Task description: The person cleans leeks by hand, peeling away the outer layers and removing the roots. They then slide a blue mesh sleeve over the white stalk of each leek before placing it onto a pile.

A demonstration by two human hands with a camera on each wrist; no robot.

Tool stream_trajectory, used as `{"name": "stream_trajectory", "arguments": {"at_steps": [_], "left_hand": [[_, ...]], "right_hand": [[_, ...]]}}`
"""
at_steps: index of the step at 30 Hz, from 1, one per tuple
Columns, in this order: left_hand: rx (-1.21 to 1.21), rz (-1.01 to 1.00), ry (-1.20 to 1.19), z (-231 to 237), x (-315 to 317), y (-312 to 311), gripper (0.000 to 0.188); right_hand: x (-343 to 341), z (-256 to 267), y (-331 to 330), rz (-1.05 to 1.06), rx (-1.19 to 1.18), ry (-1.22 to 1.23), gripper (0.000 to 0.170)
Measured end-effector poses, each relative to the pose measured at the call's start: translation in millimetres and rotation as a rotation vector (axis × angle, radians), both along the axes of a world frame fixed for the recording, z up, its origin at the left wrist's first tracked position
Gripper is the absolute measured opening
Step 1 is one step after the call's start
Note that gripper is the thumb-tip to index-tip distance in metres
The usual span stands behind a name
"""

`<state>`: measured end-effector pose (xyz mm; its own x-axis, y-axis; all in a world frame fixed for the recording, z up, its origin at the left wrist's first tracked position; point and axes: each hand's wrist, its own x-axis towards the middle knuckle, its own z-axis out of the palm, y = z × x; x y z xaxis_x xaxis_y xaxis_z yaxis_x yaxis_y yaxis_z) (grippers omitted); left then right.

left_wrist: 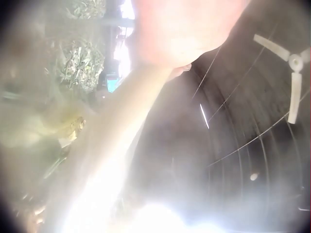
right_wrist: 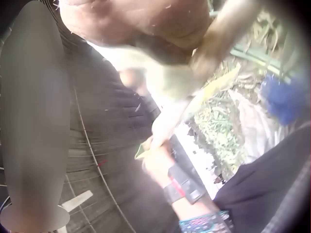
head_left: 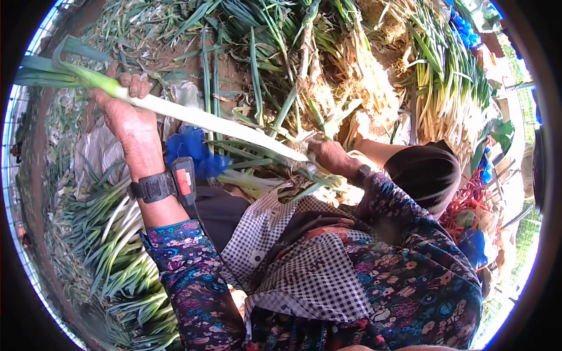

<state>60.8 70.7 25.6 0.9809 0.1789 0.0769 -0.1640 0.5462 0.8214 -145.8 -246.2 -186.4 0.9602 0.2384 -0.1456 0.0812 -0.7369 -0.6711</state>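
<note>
A long leek [head_left: 216,124] lies slantwise across the head view, its green leaves at the upper left and its pale root end near the middle. My left hand [head_left: 130,114] grips it just below the leaves; in the left wrist view that hand [left_wrist: 189,29] is blurred above the pale stalk [left_wrist: 121,116]. At the root end, my right hand [head_left: 332,157] has its fingers curled on pale plant material. The right wrist view has this hand [right_wrist: 141,24] close up over the blurred leek end, its exact hold partly hidden, with the left hand [right_wrist: 160,165] farther off.
Leeks lie in a row [head_left: 126,234] at the lower left. Leafy bundles with roots [head_left: 366,76] and another green bundle [head_left: 451,88] stand at the top. Blue netting [head_left: 196,153] lies beyond the lap, red strings [head_left: 465,213] at the right. Leaf scraps cover the ground.
</note>
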Motion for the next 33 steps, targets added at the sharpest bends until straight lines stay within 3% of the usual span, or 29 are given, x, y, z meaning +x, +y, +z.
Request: {"name": "stream_trajectory", "arguments": {"at_steps": [1, 3, 4, 6, 7, 8, 9, 10, 13, 14, 16, 17, 19, 20, 21, 22, 23, 24, 25, 27, 29, 31, 33], "left_hand": [[0.031, -0.024, -0.025, 1, 0, -1, 0.065], [0.034, -0.111, -0.056, -1, -3, -7, 0.064], [0.038, -0.13, -0.068, 0, -9, -13, 0.064], [0.041, -0.161, -0.09, 0, -11, -20, 0.064], [0.004, -0.239, -0.116, -5, -11, -22, 0.062], [-0.035, -0.316, -0.142, -7, -11, -25, 0.061], [-0.037, -0.322, -0.139, -7, -13, -30, 0.061], [-0.053, -0.394, -0.161, -7, -17, -38, 0.061], [-0.079, -0.491, -0.142, -7, -27, -51, 0.061], [-0.109, -0.542, -0.15, -8, -29, -52, 0.062], [-0.068, -0.553, -0.092, -4, -27, -51, 0.067], [-0.073, -0.552, -0.088, -4, -25, -47, 0.067], [-0.153, -0.599, -0.15, -4, -20, -39, 0.067], [-0.163, -0.629, -0.189, -2, -18, -35, 0.065], [-0.159, -0.625, -0.185, 0, -17, -29, 0.065], [-0.151, -0.594, -0.198, 2, -15, -23, 0.064], [-0.146, -0.565, -0.212, 5, -14, -18, 0.062], [-0.11, -0.564, -0.242, 11, -12, -12, 0.059], [-0.117, -0.561, -0.242, 15, -12, -8, 0.059], [-0.069, -0.409, -0.2, 17, -12, -2, 0.059], [-0.021, -0.338, -0.175, 11, -10, 1, 0.062], [0.12, -0.217, -0.115, 9, -8, -1, 0.066], [0.258, 0.164, 0.027, 24, -5, 12, 0.072]], "right_hand": [[-2, 3, -3, 0.142, -0.23, 0.174, 0.023], [8, 3, -2, 0.282, 0.06, 0.112, 0.028], [20, 11, 6, 0.375, 0.199, 0.085, 0.042], [44, 64, 27, 0.273, 0.928, 0.59, 0.069], [49, 81, 45, 0.187, 1.243, 0.649, 0.085], [57, 71, 61, 0.191, 1.425, 0.639, 0.093], [65, 68, 71, 0.288, 1.426, 0.611, 0.096], [71, 68, 89, 0.293, 1.469, 0.544, 0.095], [94, 112, 123, 0.156, 1.543, 0.684, 0.06], [97, 116, 129, 0.155, 1.544, 0.686, 0.06], [102, 119, 138, -0.104, 1.731, 0.577, 0.036], [105, 117, 145, -0.412, 1.877, 0.629, 0.021], [104, 115, 136, -0.884, 2.038, 0.733, 0.022], [107, 82, 123, -0.752, 2.138, 0.781, 0.027], [99, 65, 111, -0.629, 1.991, 0.613, 0.024], [87, 64, 99, -0.562, 1.685, 0.432, 0.022], [76, 67, 98, -0.616, 1.097, 0.085, 0.017], [61, 24, 82, -0.354, 0.347, -0.519, 0.019], [47, 31, 65, -0.196, 0.203, -0.021, 0.023], [16, -18, 40, -0.012, -0.053, -0.241, 0.026], [-5, -34, 20, -0.08, -0.043, -0.217, 0.024], [-37, -71, -13, -0.048, -0.133, -0.12, 0.02], [-77, -114, -61, -0.033, -0.544, 0.33, 0.024]]}}
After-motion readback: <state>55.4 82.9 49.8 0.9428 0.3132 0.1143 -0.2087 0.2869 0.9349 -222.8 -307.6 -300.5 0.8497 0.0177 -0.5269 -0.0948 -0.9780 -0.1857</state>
